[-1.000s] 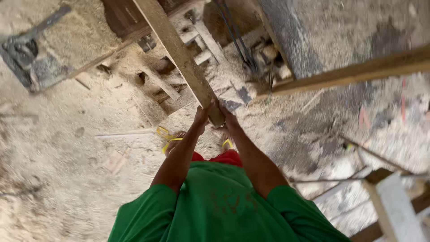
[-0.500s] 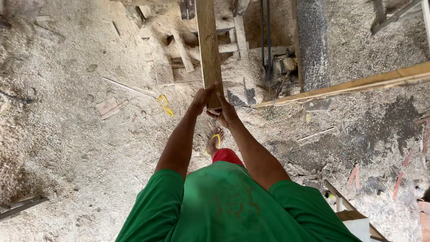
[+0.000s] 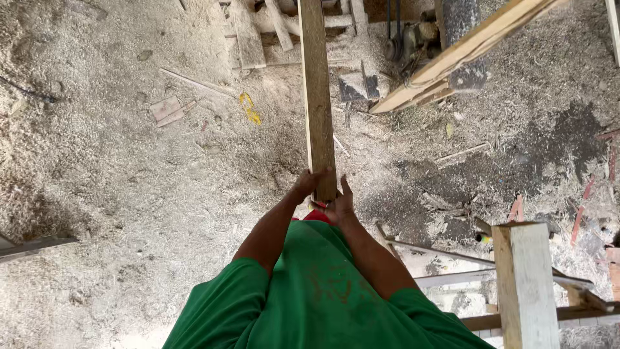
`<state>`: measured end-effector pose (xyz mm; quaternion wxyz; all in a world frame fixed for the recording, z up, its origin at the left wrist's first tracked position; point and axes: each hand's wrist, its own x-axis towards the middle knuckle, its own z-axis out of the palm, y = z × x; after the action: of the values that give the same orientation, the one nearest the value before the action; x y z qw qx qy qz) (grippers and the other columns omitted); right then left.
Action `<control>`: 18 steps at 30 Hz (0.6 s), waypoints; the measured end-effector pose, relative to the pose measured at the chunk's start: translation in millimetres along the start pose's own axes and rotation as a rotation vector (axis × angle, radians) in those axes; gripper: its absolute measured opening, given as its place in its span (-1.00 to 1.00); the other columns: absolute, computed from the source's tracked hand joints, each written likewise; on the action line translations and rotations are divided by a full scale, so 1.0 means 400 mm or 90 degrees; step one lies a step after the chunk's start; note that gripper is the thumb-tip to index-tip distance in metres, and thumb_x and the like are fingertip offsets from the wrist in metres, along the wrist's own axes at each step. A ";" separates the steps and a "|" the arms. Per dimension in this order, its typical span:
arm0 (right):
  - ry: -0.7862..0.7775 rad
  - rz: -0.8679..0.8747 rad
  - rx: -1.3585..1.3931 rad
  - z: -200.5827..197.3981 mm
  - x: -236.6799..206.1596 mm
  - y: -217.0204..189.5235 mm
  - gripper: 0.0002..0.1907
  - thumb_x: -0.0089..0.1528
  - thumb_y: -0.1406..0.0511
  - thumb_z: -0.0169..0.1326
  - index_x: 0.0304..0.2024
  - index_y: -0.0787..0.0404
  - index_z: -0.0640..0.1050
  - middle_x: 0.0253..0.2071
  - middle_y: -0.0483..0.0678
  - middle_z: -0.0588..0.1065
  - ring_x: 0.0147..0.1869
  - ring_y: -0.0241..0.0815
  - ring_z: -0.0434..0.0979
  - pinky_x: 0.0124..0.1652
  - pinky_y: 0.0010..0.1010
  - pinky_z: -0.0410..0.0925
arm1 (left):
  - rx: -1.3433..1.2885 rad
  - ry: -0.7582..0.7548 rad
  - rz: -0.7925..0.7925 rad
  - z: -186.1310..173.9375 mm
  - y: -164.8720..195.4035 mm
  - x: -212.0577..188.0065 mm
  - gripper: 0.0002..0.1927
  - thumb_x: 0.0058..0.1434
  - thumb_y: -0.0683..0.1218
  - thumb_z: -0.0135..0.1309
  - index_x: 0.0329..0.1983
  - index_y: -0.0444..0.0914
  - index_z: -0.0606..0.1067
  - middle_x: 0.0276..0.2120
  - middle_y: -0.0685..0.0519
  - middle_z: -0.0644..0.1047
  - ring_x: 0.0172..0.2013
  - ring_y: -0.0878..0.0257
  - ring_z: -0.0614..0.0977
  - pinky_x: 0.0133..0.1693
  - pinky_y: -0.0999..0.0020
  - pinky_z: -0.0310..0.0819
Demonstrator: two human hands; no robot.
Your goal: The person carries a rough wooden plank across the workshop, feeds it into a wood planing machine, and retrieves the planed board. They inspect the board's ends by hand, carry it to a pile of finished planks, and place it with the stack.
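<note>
A long brown wooden plank [image 3: 318,97] runs straight away from me, its near end at my waist and its far end out of view at the top. My left hand [image 3: 309,183] grips the plank's near end from the left side. My right hand [image 3: 340,201] holds the same end from below and to the right, fingers against the wood. Both forearms reach out from my green shirt. The plank is carried above a floor covered in sawdust.
A pale timber beam [image 3: 465,52] slants across the upper right. A square wooden post [image 3: 524,278] stands at lower right beside thin slats [image 3: 452,278]. Offcuts [image 3: 166,108], a yellow scrap [image 3: 249,108] and dark machine parts [image 3: 407,39] lie on the sawdust floor [image 3: 116,194].
The view has swung, so the plank now points straight ahead instead of slanting left. Both hands have kept their hold on its near end. The floor has slid past beneath me.
</note>
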<state>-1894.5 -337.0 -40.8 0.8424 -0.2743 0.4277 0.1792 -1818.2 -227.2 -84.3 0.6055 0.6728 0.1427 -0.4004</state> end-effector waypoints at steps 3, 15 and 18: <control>0.053 0.056 0.096 -0.092 -0.086 0.093 -0.06 0.27 -0.38 -0.22 0.30 0.21 0.32 0.24 0.13 0.41 0.23 0.15 0.45 0.15 0.31 0.26 | 0.136 0.010 -0.014 0.040 -0.115 -0.106 -0.13 0.09 0.38 0.24 0.11 -0.47 0.51 -0.05 -0.23 0.61 -0.06 0.01 0.66 -0.04 0.11 0.55; -0.017 0.006 0.026 -0.422 -0.363 0.337 -0.48 0.38 -0.10 -0.17 0.22 0.00 0.43 0.11 0.01 0.48 0.19 0.05 0.45 0.19 0.32 0.26 | 0.045 0.033 0.038 0.254 -0.428 -0.445 -0.17 0.02 0.46 0.15 -0.01 -0.33 0.61 -0.15 -0.13 0.68 -0.10 0.11 0.69 -0.07 0.18 0.52; -0.031 0.001 0.065 -0.533 -0.442 0.397 -0.46 0.37 -0.11 -0.16 0.19 0.06 0.47 0.05 0.00 0.52 0.14 0.02 0.48 0.18 0.18 0.30 | 0.046 0.018 0.025 0.330 -0.540 -0.527 -0.15 0.03 0.47 0.17 -0.05 -0.39 0.63 -0.17 -0.14 0.68 -0.13 0.08 0.69 -0.08 0.16 0.54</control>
<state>-2213.2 -355.2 -48.2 0.8655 -0.2259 0.4156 0.1644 -2147.5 -239.4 -78.6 0.5866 0.7024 0.1234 -0.3839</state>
